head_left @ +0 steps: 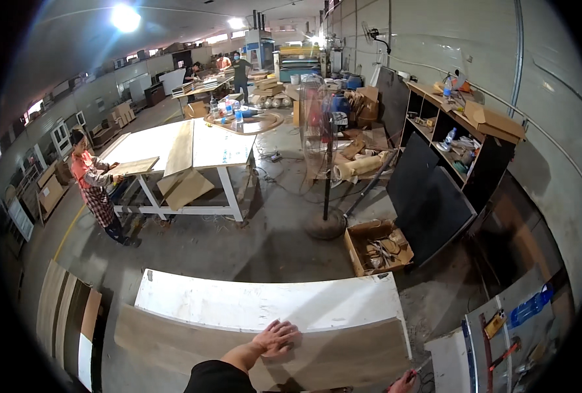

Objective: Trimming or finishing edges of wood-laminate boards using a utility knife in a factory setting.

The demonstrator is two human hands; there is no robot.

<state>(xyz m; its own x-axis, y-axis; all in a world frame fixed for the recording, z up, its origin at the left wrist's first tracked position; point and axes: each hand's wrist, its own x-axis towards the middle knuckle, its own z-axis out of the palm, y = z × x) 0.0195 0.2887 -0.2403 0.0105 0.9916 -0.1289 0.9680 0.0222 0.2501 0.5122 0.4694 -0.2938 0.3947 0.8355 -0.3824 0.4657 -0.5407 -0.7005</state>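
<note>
My left hand [277, 337] lies flat on a long brown wood-grain panel [192, 340], its fingers stretched out and slightly apart. The panel rests on a white table [251, 298], whose far part shows beyond the panel's edge. Low in the view, by the panel's right end, my right hand [402, 382] is closed around a red-handled tool [411, 374]. A thin, pale shaft or blade seems to point from it up to the right; its exact kind is too small to make out. Most of the right hand is cut off by the lower rim.
At right, a side table [451, 360] bears a blue plastic bottle [532, 308] and a red-handled hammer [504, 355]. Ahead stand a carton of scraps [377, 247], a pedestal fan [325, 223] and a black shelf [438, 131]. A co-worker [94, 187] handles a board at another white table [222, 154].
</note>
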